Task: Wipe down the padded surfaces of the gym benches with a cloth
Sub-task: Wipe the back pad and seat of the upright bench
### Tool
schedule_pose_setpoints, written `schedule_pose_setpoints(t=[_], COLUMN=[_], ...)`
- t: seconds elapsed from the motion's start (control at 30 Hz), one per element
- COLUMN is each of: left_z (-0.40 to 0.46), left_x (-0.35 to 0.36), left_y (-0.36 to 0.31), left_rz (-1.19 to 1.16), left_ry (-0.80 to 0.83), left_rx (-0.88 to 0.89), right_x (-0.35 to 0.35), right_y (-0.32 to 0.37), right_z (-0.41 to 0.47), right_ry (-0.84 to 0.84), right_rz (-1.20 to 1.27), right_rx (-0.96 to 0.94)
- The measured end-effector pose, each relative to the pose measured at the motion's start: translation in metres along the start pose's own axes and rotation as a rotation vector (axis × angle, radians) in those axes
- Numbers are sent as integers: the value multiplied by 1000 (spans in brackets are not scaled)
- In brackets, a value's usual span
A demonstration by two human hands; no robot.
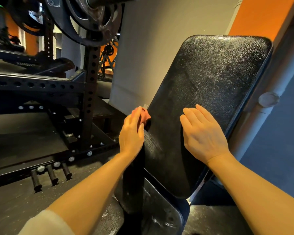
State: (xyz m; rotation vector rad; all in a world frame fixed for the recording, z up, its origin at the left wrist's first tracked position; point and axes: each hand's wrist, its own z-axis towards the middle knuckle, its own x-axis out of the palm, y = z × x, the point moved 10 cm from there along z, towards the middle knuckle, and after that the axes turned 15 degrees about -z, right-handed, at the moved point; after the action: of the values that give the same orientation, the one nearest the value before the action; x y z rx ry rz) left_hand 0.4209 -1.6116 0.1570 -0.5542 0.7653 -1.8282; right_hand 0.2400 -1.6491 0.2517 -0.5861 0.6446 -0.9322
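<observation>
With the pink cloth (143,115) gripped in the left hand (131,134) at the backrest pad (210,85)'s left edge, that edge is best wiped in firm overlapping strokes while the pad is steadied by the flat, empty right hand (203,134).

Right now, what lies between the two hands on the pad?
Only bare black pad between the left hand and right hand, in the head view.

Dim, warm indoor light; soft glare sheens the far end of the backrest pad (219,78); wide-angle bending warps the edges.
</observation>
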Motion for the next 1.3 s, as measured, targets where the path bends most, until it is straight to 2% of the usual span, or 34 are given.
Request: schedule_pose_setpoints(t=[0.07,0.1,0.3,0.4,0.47,0.57,0.6,0.67,0.73,0.8,0.87,0.97,1.0,1.1,1.17,1.2,1.3], left_z=[3,0,-62,-79,-67,-46,-48,-67,-97,-101,-78,-47,-48,-83,-103,-98,-57], left_x=[-17,-15,26,27,15,-10,-11,4,25,28,17,-10,-11,8,13,9,-4], left_y=[-5,-12,-59,-59,-34,8,8,-17,-46,-48,-27,19,15,-32,-39,-32,2], left_rz=[-10,-18,-167,-124,-86,-116,-126,-147,-168,-141,-85,-116,-127,-146,-162,-191,-195], left_ry=[-152,-166,50,152,87,-160,-189,-107,72,163,72,-154,-154,59,187,195,103], left_rx=[-16,7,248,412,342,15,-24,82,257,340,265,-116,-120,199,328,315,134], right_x=[1,1,-2,-1,-1,0,1,2,2,1,1,-6,-9,-11,-8,-6,-1], right_y=[0,0,-1,0,1,4,4,4,5,8,10,20,27,61,67,62,51], right_z=[0,0,1,1,0,0,0,1,0,0,1,1,-2,-21,-28,-27,-24], right_ry=[5,6,-10,-11,-14,-4,2,7,8,6,10,14,7,37,71,77,97], right_rz=[3,3,3,-10,-15,-15,-16,-23,-31,-34,-31,-37,-28,58,81,88,85], right_rx=[1,3,17,5,-7,-26,-31,-32,-37,-56,-81,-159,-193,-336,-355,-311,-226])
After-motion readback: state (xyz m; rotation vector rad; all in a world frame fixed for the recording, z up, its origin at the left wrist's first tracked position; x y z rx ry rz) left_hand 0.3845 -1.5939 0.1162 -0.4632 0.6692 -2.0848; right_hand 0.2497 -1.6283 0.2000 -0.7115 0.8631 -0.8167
